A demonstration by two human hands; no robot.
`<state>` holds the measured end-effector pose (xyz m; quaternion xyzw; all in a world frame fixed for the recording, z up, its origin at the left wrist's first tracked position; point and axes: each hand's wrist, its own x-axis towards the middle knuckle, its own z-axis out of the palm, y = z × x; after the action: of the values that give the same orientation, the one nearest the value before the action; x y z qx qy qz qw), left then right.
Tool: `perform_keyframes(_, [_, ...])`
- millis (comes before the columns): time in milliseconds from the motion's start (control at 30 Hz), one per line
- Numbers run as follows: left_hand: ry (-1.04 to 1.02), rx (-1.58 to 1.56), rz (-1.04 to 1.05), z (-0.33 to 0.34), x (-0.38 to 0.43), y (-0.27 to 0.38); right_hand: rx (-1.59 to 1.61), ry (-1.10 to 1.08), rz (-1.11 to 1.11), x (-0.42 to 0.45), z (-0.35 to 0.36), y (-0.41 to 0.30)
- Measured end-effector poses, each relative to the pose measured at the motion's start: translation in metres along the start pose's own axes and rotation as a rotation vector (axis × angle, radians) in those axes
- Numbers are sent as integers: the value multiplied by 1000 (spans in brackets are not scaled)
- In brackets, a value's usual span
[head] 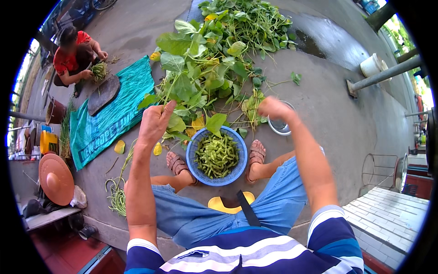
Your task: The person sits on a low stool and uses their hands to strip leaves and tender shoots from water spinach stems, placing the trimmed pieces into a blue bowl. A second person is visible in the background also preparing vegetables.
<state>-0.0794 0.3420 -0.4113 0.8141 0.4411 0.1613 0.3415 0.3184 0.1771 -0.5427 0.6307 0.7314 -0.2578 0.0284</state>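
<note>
My left hand (155, 121) grips the stem of a leafy bean plant (181, 82), whose broad green leaves spread above it. My right hand (276, 110) is blurred, with its fingers curled, beside drooping leafy stems; whether anything is in it cannot be told. Part of a metal basin (280, 126) shows beneath that hand. Between my sandalled feet stands a blue plastic basket (242, 164) holding many green bean pods (217, 156). One green leaf overhangs the basket's far rim.
A large heap of bean plants (253, 27) lies ahead. At left, a crouching person (73, 51) holds a bundle of stalks near a teal woven sack (113, 123). Long green beans (118, 200) lie left of me. A slanting metal pole (383, 75) and white bucket (373, 65) stand right.
</note>
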Motion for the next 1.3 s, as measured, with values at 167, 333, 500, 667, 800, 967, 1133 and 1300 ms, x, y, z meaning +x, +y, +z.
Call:
perform_keyframes(167, [97,-110,-16,1,8,8,232,-464,26,18,49,-146])
perform_keyframes(333, [62,-129,7,6,5,5,269,-221,-35,4,-14,-166])
perform_keyframes(500, [14,-107,12,2,-1,8,1044,-111,-247,-61,-180,-154])
perform_keyframes(667, [-50,-25,149,14,2,24,732,808,-22,-26,-160,-100])
perform_keyframes(800, [-38,94,228,17,3,35,506,211,94,-14,-143,-94])
perform_keyframes(967, [-86,137,195,19,5,41,610,147,50,-11,-133,-94])
perform_keyframes(1133, [-163,117,112,21,1,35,688,374,129,4,-119,-86])
perform_keyframes(1300, [-246,1,56,30,-2,38,1164,932,362,27,-107,-55])
